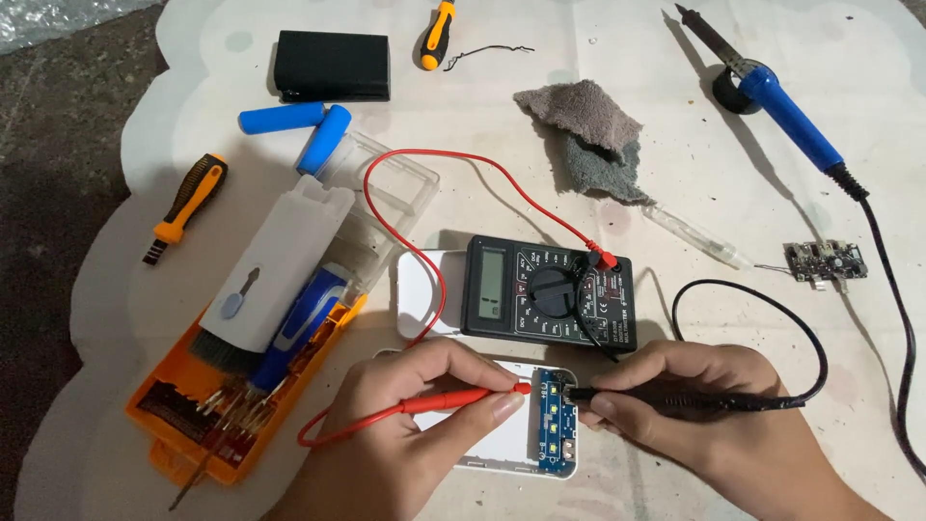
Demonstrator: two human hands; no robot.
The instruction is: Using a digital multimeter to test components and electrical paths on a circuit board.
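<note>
Red probe (453, 398) pinched in left hand (405, 425), tip toward 3 o'clock on blue circuit board (557, 420), black probe (666, 398) pinched in right hand (694, 410), tip toward 9 o'clock, both axes horizontal, multimeter (548, 292) at 12 o'clock.

You are at a makeshift electronics repair bench, set up on a pale, stained mat (675, 154) laid over a dark floor (58, 125). A black multimeter (548, 291) sits in the middle, a blue-handled soldering iron (772, 96) lies at the far right, and screwdrivers (188, 203) and an orange tool tray (193, 425) line the left. A bare circuit board (825, 260) and a grey rag (588, 135) complete the hobbyist scene.
</note>
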